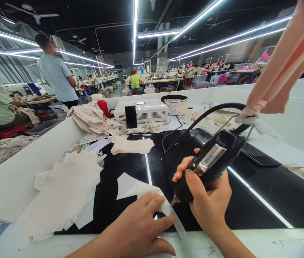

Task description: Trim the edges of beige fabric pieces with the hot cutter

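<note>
1. You sit at a glossy black table (130,168) boxed in by a low white wall (20,168), in a long workshop lit by ceiling strip lights.
2. Your left hand (138,225) lies flat, fingers spread, pressing down a piece of white fabric (130,186) near the front edge of the table. A narrow strip of the same fabric runs out from under your fingertips, down and to the right toward you.
3. Your right hand (208,200) is closed tightly round a black handheld power tool (211,161). Its long body slants up and away to the right, and its fine tip points down and left.
4. The tip meets the fabric strip just beside your left fingertips, so your hands are close together, left pinning, right working. The strip lies between them, its long axis slanting toward you.
5. A black cord (208,111) loops from the back of the tool, tied up with a pink cloth (283,68) hanging from above.
6. To your left lies a heap of white fabric pieces (68,190). Farther back sit more folded cloth, a white box-shaped machine (146,109) with a phone (130,116) leaning on it, and a red bottle (104,107).
7. Other people work at tables beyond.
</note>
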A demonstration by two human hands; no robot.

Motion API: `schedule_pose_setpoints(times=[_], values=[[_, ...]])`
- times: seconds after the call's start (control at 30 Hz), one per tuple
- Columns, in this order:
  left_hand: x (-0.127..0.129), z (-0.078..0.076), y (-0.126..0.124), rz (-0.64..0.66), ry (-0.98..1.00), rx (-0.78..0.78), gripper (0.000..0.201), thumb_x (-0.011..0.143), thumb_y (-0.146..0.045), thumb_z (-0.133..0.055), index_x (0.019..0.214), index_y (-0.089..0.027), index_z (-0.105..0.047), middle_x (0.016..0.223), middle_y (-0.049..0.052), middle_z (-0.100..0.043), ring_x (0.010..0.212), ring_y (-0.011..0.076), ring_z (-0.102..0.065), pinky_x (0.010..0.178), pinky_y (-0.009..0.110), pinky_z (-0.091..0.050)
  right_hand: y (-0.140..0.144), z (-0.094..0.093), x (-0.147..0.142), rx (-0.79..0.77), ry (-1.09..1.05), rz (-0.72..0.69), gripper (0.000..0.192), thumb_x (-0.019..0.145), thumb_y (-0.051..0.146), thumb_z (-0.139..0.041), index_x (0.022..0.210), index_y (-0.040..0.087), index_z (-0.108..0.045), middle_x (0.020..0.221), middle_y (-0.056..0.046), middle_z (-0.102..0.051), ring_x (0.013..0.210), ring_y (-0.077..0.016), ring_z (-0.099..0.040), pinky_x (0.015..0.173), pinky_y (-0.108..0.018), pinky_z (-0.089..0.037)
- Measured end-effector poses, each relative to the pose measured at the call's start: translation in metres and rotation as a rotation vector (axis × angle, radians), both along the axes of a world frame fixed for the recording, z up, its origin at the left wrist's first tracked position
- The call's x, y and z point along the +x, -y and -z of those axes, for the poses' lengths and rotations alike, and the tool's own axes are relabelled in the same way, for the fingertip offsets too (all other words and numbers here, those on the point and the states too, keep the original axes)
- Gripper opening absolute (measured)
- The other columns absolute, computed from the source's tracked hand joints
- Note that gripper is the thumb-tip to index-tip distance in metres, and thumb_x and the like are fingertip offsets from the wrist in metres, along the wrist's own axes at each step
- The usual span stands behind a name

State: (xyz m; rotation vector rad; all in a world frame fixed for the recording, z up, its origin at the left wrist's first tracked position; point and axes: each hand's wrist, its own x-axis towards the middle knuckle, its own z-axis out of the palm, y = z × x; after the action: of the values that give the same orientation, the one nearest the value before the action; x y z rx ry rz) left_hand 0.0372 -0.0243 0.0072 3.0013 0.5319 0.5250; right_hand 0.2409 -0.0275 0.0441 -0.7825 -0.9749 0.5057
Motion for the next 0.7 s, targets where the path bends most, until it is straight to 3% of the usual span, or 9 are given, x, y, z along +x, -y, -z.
schedule_pose_setpoints(times=[0.17, 0.7], values=[[-0.004, -0.004, 0.002, -0.015, -0.009, -0.021, 0.063, 0.109, -0.07, -0.066, 0.15, -0.022, -0.065, 0.145, 0.019, -0.068, 0.135, 0.0361, -0.071, 0.115, 0.048, -0.063, 0.01, -0.005, -0.009, 0.024, -0.025, -0.019, 0.022, 0.094, 0.026, -0.088, 0.103, 0.028, -0.068, 0.088, 0.003, -0.078, 0.061, -0.0155, -0.072, 0.057, -0.027, -0.066], [-0.017, 0.003, 0.001, -0.003, -0.093, 0.14, 0.086, 0.093, -0.079, -0.08, 0.154, -0.02, -0.065, 0.155, 0.022, -0.069, 0.145, 0.0402, -0.069, 0.123, 0.051, -0.059, -0.002, -0.006, -0.011, 0.058, -0.045, -0.018, 0.021, 0.095, 0.027, -0.088, 0.105, 0.028, -0.069, 0.09, 0.003, -0.077, 0.063, -0.0147, -0.072, 0.059, -0.026, -0.066]])
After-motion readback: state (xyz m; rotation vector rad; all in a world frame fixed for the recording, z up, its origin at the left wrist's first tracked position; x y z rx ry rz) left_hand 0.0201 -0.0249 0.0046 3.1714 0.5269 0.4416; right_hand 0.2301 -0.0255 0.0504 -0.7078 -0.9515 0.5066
